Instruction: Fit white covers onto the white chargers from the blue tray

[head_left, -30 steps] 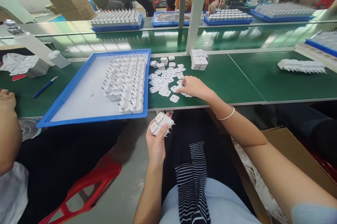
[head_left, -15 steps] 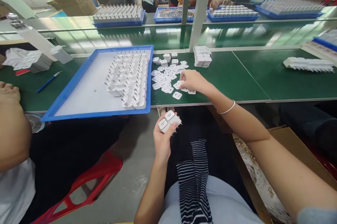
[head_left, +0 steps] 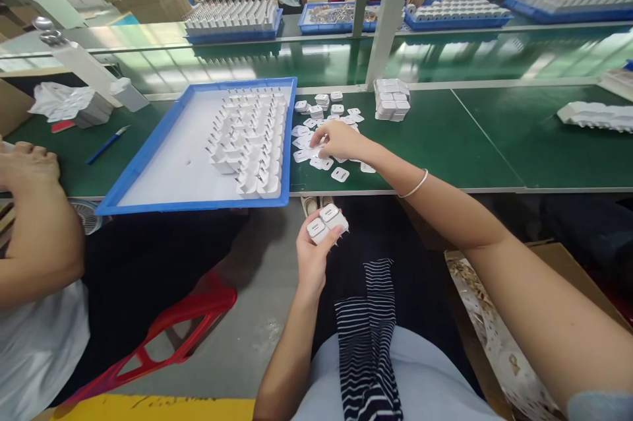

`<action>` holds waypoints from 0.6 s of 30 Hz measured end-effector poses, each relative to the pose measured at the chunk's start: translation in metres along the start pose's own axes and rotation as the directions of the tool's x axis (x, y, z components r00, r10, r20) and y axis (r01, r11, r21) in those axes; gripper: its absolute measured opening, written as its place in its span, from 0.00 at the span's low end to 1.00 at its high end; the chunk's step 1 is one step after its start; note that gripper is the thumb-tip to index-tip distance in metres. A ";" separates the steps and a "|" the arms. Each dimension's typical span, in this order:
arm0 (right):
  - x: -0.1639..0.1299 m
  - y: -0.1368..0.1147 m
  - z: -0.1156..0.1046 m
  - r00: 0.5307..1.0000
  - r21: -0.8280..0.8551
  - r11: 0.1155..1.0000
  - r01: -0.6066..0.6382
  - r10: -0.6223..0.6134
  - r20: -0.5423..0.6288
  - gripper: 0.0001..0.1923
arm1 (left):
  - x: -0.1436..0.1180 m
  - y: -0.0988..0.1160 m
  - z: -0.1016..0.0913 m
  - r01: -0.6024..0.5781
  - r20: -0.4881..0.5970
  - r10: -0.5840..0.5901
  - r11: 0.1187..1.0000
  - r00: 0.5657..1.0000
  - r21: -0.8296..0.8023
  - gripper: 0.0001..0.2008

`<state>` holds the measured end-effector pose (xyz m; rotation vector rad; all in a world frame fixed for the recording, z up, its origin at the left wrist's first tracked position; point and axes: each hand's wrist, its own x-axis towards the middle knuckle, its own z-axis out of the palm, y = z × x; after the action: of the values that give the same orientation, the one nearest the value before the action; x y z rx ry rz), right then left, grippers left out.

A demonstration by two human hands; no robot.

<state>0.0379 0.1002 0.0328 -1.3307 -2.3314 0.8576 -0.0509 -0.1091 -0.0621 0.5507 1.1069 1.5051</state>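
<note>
two white plugs (head_left: 326, 222) are gripped in the left hand (head_left: 314, 256) below the table (head_left: 445, 144) edge; small white caps (head_left: 316, 137) on the table are touched by the right hand (head_left: 339, 140), fingers curled, grip unclear.

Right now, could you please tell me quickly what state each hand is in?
Left hand: closed around two white plug adapters, held below the table edge.
Right hand: fingers curled down onto the loose white caps on the green table; grip cannot be told.
</note>
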 end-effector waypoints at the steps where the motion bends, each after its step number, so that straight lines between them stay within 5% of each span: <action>1: 0.001 -0.002 0.000 1.000 -0.022 1.000 -0.009 0.009 -0.007 0.16 | 0.000 -0.001 0.000 0.004 -0.004 -0.004 1.000 1.000 0.004 0.27; 9: -0.010 -0.013 0.002 0.988 -0.246 0.957 -0.154 0.143 -0.062 0.13 | 0.002 -0.005 -0.003 0.052 -0.035 -0.051 0.998 0.998 0.030 0.29; 18: 0.007 -0.023 0.015 0.984 -0.191 0.967 -0.167 0.176 0.030 0.10 | 0.001 -0.009 -0.005 0.060 -0.018 -0.059 0.997 0.998 0.056 0.28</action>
<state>0.0108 0.0920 0.0365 -1.6263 -2.4105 0.7392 -0.0507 -0.1110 -0.0724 0.5407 1.1720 1.4327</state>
